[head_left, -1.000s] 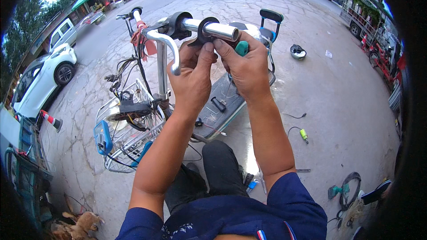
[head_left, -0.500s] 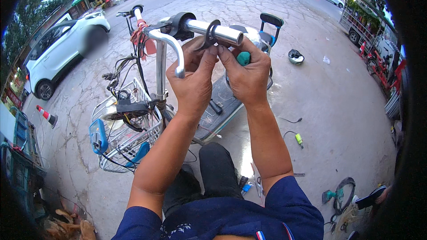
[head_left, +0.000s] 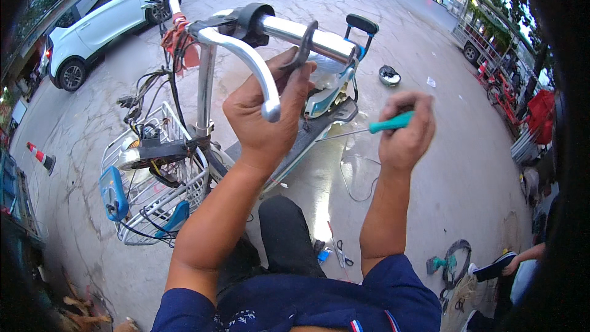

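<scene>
My left hand (head_left: 258,117) pinches a thin black ring clamp (head_left: 303,49) that sits around the bare chrome handlebar (head_left: 335,48) of an electric bike. Just left of that hand a silver brake lever (head_left: 243,58) curves down. Farther along the bar is a black grip housing (head_left: 253,23). Off to the right, my right hand (head_left: 409,138) is closed round the green handle of a screwdriver (head_left: 390,124), its thin shaft pointing left, apart from the bar. The fingers of the right hand are slightly blurred.
A white wire basket (head_left: 200,192) with loose wiring hangs at the bike's front left. Scissors (head_left: 340,253) lie on the ground by my knee, and a green power tool (head_left: 437,263) lies lower right near another person's hand (head_left: 510,265). A white car (head_left: 104,21) stands far left.
My right hand has left the ring clamp and swung right and down with the screwdriver, whose shaft now shows. My left hand stays at the clamp. The view has shifted.
</scene>
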Action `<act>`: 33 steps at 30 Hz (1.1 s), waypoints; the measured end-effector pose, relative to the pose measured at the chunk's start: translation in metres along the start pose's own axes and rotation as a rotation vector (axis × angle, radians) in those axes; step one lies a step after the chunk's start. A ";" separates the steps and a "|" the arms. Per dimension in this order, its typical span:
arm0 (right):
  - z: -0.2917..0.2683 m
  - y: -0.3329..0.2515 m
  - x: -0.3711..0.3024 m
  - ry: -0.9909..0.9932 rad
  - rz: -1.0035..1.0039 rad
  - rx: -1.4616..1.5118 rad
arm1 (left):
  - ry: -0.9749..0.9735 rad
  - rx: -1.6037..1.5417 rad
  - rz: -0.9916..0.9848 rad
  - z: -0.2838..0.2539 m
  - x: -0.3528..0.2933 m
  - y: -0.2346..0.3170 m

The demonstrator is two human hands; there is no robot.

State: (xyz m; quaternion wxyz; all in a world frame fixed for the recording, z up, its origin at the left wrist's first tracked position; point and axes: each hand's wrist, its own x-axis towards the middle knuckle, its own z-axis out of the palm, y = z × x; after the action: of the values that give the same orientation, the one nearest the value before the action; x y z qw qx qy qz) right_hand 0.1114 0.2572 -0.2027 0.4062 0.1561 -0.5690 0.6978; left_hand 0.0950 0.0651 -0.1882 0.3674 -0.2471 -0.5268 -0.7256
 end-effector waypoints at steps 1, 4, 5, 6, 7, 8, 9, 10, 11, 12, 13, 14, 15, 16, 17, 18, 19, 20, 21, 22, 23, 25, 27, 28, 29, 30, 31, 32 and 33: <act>-0.006 -0.007 -0.002 0.076 0.028 0.053 | 0.001 -0.024 -0.004 0.001 0.000 0.002; -0.018 -0.019 -0.009 0.164 -0.151 0.213 | -0.010 -0.068 -0.012 0.002 0.000 0.006; -0.019 -0.021 -0.013 0.145 -0.170 0.195 | -0.013 -0.071 -0.010 0.002 0.001 0.007; -0.019 -0.025 -0.017 0.124 -0.189 0.178 | -0.016 -0.073 -0.009 0.003 0.001 0.008; -0.018 -0.028 -0.021 0.103 -0.206 0.160 | -0.018 -0.075 -0.007 0.003 0.001 0.008; -0.017 -0.030 -0.025 0.062 -0.227 0.151 | -0.011 -0.060 -0.038 0.003 0.001 0.009; -0.016 -0.032 -0.026 0.050 -0.248 0.156 | -0.022 -0.051 -0.031 0.002 0.001 0.009; -0.014 -0.034 -0.027 0.038 -0.269 0.162 | -0.033 -0.041 -0.025 0.001 0.001 0.009; -0.013 -0.036 -0.027 0.025 -0.290 0.168 | -0.043 -0.032 -0.018 0.000 0.001 0.009; -0.012 -0.037 -0.027 0.013 -0.294 0.174 | -0.043 -0.033 -0.025 0.000 0.001 0.010; -0.011 -0.038 -0.025 0.001 -0.297 0.180 | -0.040 -0.049 -0.025 0.001 0.001 0.010; -0.009 -0.038 -0.023 -0.015 -0.303 0.188 | -0.034 -0.066 -0.022 0.002 0.002 0.010; -0.008 -0.037 -0.022 -0.016 -0.300 0.191 | -0.028 -0.082 -0.018 0.003 0.002 0.009; -0.007 -0.035 -0.022 -0.017 -0.298 0.193 | -0.022 -0.093 -0.029 0.003 0.002 0.009; -0.006 -0.034 -0.021 -0.019 -0.296 0.195 | -0.015 -0.105 -0.039 0.003 0.002 0.008; -0.005 -0.034 -0.020 -0.038 -0.302 0.188 | -0.009 -0.116 -0.050 0.003 0.002 0.008; -0.005 -0.034 -0.019 -0.056 -0.308 0.182 | -0.010 -0.111 -0.050 0.003 0.002 0.008; -0.005 -0.033 -0.019 -0.073 -0.315 0.174 | -0.011 -0.108 -0.051 0.003 0.001 0.008; -0.005 -0.033 -0.019 -0.075 -0.317 0.178 | -0.012 -0.105 -0.052 0.003 0.001 0.008; -0.006 -0.032 -0.019 -0.077 -0.320 0.182 | -0.020 -0.100 -0.051 0.003 0.001 0.008; -0.005 -0.032 -0.019 -0.081 -0.323 0.186 | -0.026 -0.096 -0.049 0.002 0.002 0.009; -0.004 -0.032 -0.019 -0.066 -0.312 0.175 | -0.029 -0.091 -0.053 0.001 0.001 0.010; -0.003 -0.031 -0.019 -0.067 -0.313 0.168 | -0.022 -0.093 -0.066 0.002 0.001 0.009; -0.005 -0.030 -0.018 -0.075 -0.318 0.168 | -0.022 -0.089 -0.072 0.002 0.000 0.010; -0.005 -0.030 -0.018 -0.084 -0.325 0.168 | -0.022 -0.084 -0.077 0.002 0.000 0.010; -0.005 -0.031 -0.018 -0.081 -0.322 0.171 | -0.021 -0.080 -0.082 0.002 0.000 0.010; -0.005 -0.031 -0.019 -0.077 -0.319 0.174 | -0.018 -0.082 -0.083 0.002 0.000 0.011; -0.004 -0.032 -0.019 -0.075 -0.316 0.177 | -0.014 -0.084 -0.083 0.003 0.000 0.011; -0.004 -0.033 -0.020 -0.073 -0.312 0.174 | -0.011 -0.086 -0.084 0.003 0.000 0.011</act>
State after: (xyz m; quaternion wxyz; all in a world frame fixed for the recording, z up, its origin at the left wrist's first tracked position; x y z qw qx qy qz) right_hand 0.1487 0.2540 -0.1955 0.4736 0.3023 -0.4896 0.6668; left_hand 0.1036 0.0660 -0.1809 0.3230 -0.2441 -0.5071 -0.7608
